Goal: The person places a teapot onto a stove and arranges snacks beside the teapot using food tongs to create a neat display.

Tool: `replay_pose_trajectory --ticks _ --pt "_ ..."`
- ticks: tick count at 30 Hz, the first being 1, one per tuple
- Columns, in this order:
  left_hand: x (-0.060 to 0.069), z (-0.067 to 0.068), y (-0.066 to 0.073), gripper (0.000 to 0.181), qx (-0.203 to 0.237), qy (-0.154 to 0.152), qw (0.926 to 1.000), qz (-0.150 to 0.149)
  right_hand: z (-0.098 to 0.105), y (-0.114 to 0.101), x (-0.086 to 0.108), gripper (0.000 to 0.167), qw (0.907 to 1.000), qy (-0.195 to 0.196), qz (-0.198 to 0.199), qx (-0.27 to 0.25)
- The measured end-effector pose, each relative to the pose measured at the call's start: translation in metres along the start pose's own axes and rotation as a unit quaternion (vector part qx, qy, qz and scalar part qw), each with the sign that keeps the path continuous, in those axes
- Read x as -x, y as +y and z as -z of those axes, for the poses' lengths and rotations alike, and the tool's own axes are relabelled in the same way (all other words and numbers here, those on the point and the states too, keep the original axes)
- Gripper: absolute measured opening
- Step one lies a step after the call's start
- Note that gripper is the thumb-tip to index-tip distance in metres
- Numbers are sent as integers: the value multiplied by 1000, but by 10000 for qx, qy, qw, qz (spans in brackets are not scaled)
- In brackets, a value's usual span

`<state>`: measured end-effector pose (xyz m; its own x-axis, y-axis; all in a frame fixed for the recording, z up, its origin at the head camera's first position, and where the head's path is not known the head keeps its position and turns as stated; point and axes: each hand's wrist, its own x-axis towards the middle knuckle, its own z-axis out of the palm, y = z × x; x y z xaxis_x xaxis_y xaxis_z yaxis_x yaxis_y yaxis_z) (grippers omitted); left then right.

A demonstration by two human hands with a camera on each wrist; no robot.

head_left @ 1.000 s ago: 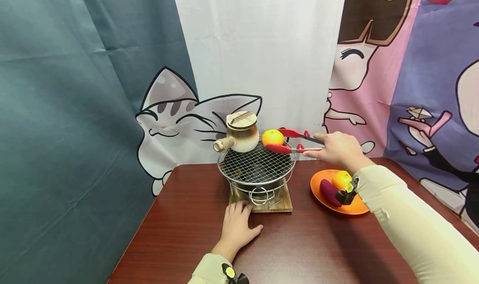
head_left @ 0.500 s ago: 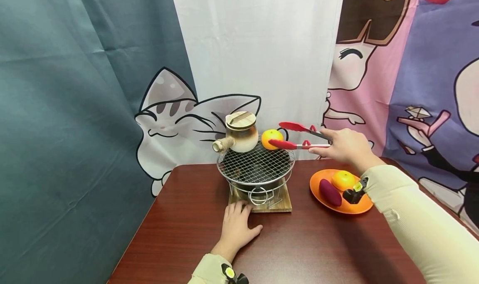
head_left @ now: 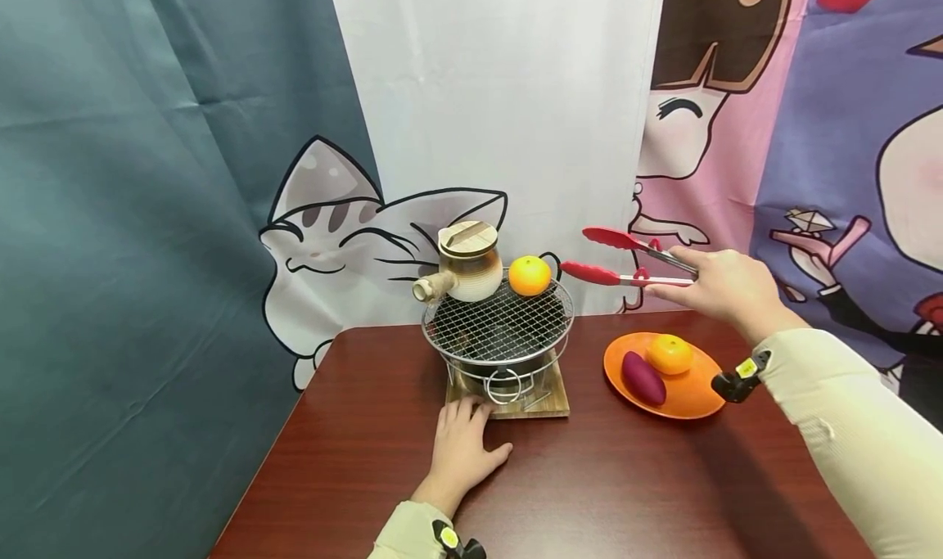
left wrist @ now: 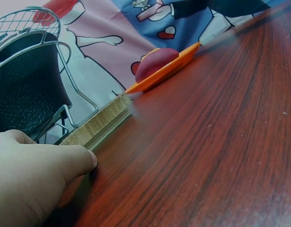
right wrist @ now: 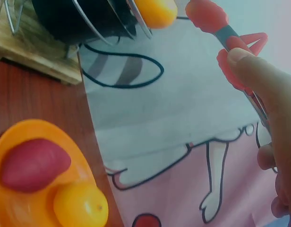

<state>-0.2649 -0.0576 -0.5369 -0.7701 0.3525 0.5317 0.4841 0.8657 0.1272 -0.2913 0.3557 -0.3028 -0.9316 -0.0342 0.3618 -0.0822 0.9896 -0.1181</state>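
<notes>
The right hand (head_left: 733,287) grips red-tipped tongs (head_left: 593,273), their two arms spread with nothing between them, right of the grill. An orange fruit (head_left: 530,276) rests on the wire grill rack (head_left: 501,326), beside a clay pot (head_left: 475,277) with a wooden lid. The left hand (head_left: 460,454) rests with spread fingers at the front edge of the wooden board (head_left: 557,395) under the grill; in the left wrist view its thumb lies by the board (left wrist: 100,124). In the right wrist view, the thumb presses along the tongs (right wrist: 226,32).
An orange plate (head_left: 700,395) on the right of the brown table (head_left: 589,485) holds a purple sweet potato (head_left: 643,378) and another orange fruit (head_left: 670,354). A printed curtain (head_left: 516,92) hangs behind the table.
The tongs have spread and let go of the orange fruit, which stays on the rack. The right hand has moved away to the right with them. The left hand has stayed at the board.
</notes>
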Motion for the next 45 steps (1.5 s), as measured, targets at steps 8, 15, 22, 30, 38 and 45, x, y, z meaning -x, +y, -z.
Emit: replay_pose_trajectory --ticks 8,15,22,30,38,45 --pt "0 2 0 61 27 -239 9996 115 -3 30 15 101 9995 -90 -315 16" --pt "0 3 1 62 81 -233 9996 118 -12 55 30 101 9988 -163 -451 15" --pt "1 2 1 61 79 -268 9995 130 -23 72 45 101 9977 -337 -586 -109" --pt "0 3 1 61 42 -303 9994 140 -40 87 60 102 9944 -687 -785 -173" --pt "0 3 1 60 75 -282 9995 118 -56 105 75 106 9903 -960 -968 -271" --pt "0 1 0 60 46 -28 10000 24 -66 117 88 102 9893 -1127 -896 -228"
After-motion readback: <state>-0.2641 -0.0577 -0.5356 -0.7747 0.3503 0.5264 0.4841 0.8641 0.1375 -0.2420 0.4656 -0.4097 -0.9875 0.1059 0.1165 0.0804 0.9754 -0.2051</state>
